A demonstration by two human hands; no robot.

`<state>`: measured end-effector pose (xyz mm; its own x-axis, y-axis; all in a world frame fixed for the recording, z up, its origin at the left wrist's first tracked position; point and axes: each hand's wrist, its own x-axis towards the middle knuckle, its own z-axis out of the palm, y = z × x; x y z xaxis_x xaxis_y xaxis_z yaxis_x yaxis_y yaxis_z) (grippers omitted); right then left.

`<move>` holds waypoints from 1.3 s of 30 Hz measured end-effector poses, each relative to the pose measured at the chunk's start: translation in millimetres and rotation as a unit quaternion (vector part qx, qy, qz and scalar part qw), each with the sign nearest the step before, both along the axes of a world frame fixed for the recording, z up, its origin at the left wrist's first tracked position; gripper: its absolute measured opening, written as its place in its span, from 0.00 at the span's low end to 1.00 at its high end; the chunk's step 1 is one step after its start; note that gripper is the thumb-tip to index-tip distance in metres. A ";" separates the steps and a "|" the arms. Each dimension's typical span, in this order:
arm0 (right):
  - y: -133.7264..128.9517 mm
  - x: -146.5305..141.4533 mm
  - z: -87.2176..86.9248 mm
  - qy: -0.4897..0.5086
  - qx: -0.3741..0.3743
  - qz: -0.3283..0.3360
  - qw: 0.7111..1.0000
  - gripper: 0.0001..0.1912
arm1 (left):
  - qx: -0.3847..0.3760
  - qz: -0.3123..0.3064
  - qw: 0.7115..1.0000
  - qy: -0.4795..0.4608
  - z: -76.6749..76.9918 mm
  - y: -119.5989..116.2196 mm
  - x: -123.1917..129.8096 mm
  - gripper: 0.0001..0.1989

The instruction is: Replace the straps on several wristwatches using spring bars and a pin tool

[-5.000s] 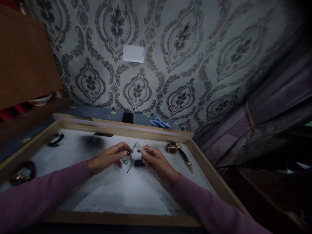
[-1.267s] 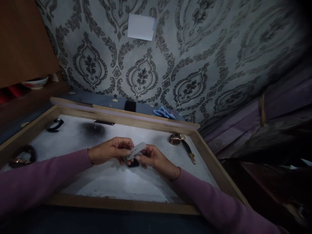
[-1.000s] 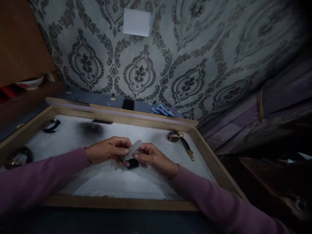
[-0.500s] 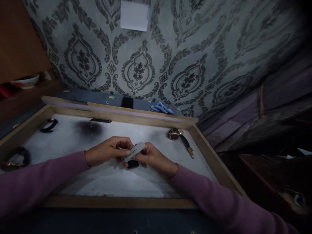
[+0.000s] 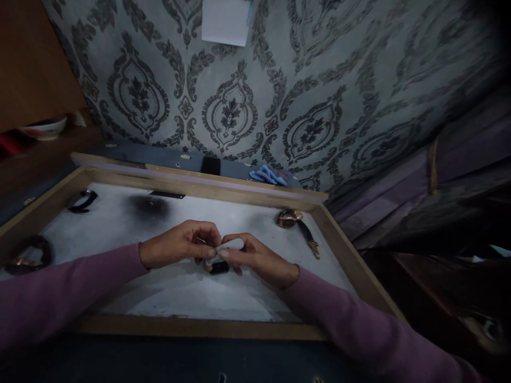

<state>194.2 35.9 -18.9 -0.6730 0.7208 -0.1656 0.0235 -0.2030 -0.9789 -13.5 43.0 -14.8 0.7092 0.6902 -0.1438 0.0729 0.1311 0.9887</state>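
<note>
A watch with a light grey strap and a dark rectangular case is held between my two hands, over the middle of a white-floored wooden tray. My left hand pinches the strap's left part between thumb and fingers. My right hand is closed on the strap from the right, its thumb pressed on the band. The dark case hangs just below the fingers; whether it touches the tray floor I cannot tell. Fingers hide part of the strap.
The wooden tray rim surrounds the work area. A gold watch with dark strap lies right; a small dark watch and a larger one lie left. Behind the rim are a black phone-like slab and a blue cloth.
The free end of the grey strap has tipped lower and to the right, and my right thumb now lies over the band. The view has shifted slightly.
</note>
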 end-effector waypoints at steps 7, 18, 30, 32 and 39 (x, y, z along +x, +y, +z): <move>2.3 1.3 -4.4 -0.007 0.010 -0.032 0.999 0.11 | -0.039 -0.026 0.999 -0.005 2.1 2.1 -1.6 0.12; 2.3 1.6 -5.0 -0.041 0.009 -0.046 0.998 0.14 | -0.062 -0.031 0.998 0.006 -7.2 4.1 -1.9 0.11; 0.4 -1.2 -4.4 -0.039 0.013 -0.034 0.999 0.18 | -0.082 0.011 0.996 0.017 0.1 -1.4 3.3 0.11; 0.3 -1.7 -5.2 -0.047 0.012 -0.044 0.998 0.18 | -0.078 0.011 0.997 0.020 1.0 -1.9 3.7 0.12; -0.1 -5.4 -5.3 -0.053 0.009 -0.067 0.996 0.17 | -0.039 0.001 0.999 0.033 -0.3 -1.4 4.0 0.13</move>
